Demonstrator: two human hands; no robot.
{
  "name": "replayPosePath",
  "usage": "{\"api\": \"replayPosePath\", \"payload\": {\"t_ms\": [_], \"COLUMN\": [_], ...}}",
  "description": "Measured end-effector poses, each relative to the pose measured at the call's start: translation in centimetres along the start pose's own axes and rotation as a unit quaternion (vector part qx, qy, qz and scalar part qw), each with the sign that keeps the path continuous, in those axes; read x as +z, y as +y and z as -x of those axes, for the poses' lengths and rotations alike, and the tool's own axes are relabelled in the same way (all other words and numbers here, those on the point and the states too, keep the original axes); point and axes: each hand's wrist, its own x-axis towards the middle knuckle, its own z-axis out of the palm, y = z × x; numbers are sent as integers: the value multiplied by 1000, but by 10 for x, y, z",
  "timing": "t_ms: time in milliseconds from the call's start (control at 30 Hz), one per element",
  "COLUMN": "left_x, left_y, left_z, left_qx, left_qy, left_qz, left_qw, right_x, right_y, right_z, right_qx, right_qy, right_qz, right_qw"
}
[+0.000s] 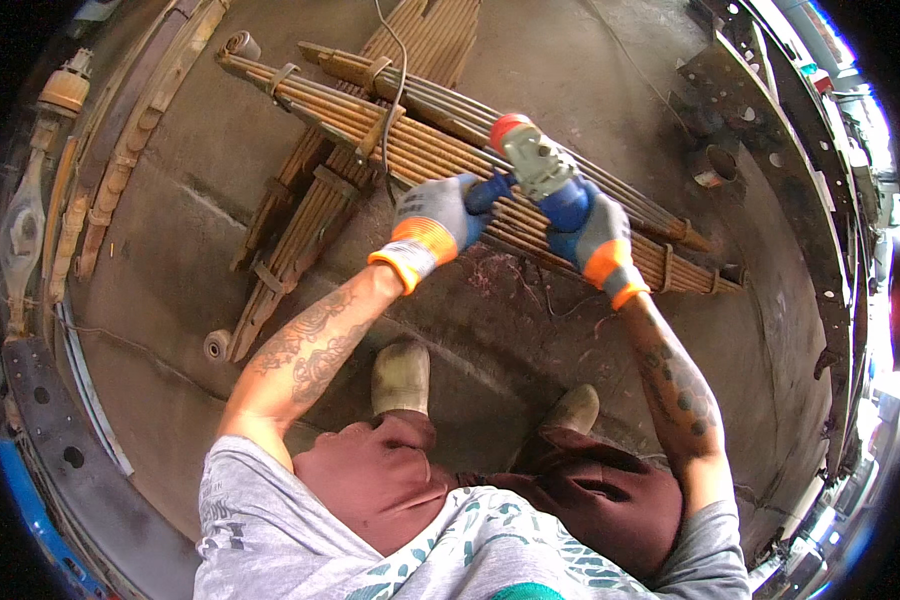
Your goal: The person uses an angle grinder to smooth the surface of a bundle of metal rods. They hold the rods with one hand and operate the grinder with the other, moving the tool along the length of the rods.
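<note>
I stand over a rusty leaf spring pack [390,140] lying on the concrete floor. My left hand [435,220], in a grey, blue and orange glove, grips the side handle of an angle grinder [530,160]. My right hand [585,225], gloved the same way, is wrapped around the grinder's blue body. The tool's grey head with a red part sits just above the spring leaves. A black cable [398,90] runs up from the grinder across the springs.
A second stack of leaf springs [300,230] crosses under the first. More spring leaves and a metal part [100,170] lie at the left. A dark steel frame rail [770,150] curves along the right. My shoes [402,375] stand on the floor below.
</note>
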Motion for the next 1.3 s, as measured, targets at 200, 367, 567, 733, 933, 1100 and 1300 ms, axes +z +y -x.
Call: {"api": "replayPosePath", "payload": {"t_ms": [200,367,567,733,933,1100,1300], "left_x": [6,-59,-71,-137,-290,-343,-418], "left_y": [0,-95,-96,-165,-224,-271,-348], "left_z": [-9,-48,-81,-91,-99,-82,-58], "left_qx": [213,-5,-42,-66,-76,-155,-228], "left_qy": [171,327,151,330,367,419,406], "left_qz": [250,-169,-240,-145,103,-28,-301], "left_qw": [929,930,958,931,922,894,832], "right_x": [-37,-39,-53,-50,-48,-54,-30], "right_y": [18,52,88,70,56,41,27], "right_z": [39,34,46,49,44,47,35], "right_qx": [52,47,57,33,38,63,89], "right_qy": [121,178,184,172,144,129,88], "right_qz": [-28,-204,-142,-183,-259,-260,-263], "right_qw": [991,962,971,967,954,955,956]}}
